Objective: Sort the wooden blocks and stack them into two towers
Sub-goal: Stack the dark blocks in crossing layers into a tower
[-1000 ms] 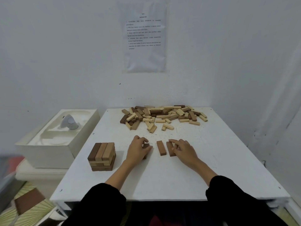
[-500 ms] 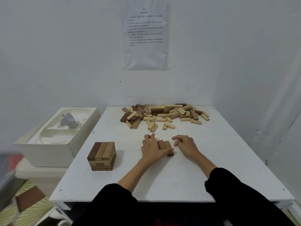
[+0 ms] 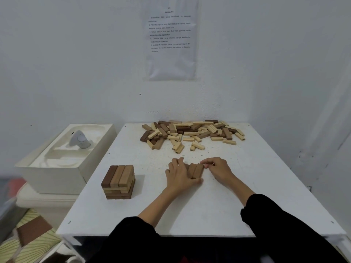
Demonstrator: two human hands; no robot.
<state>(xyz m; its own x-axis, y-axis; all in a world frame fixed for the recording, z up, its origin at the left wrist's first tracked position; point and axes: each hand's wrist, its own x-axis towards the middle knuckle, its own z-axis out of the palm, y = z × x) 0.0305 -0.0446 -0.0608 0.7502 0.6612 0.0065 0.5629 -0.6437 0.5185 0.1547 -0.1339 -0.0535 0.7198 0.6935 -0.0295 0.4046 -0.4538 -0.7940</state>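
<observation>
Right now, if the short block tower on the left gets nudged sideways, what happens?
Probably won't tip: the tower is squat, about as wide as tall. More likely it shears, since its layers look like loose blocks laid crosswise, so a high push may shift the top three. A low push would likely slide it whole on the flat table.

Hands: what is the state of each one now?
Left hand: open, pressing the brown blocks.
Right hand: fingers curled at the blocks; grip cannot be told.
</observation>
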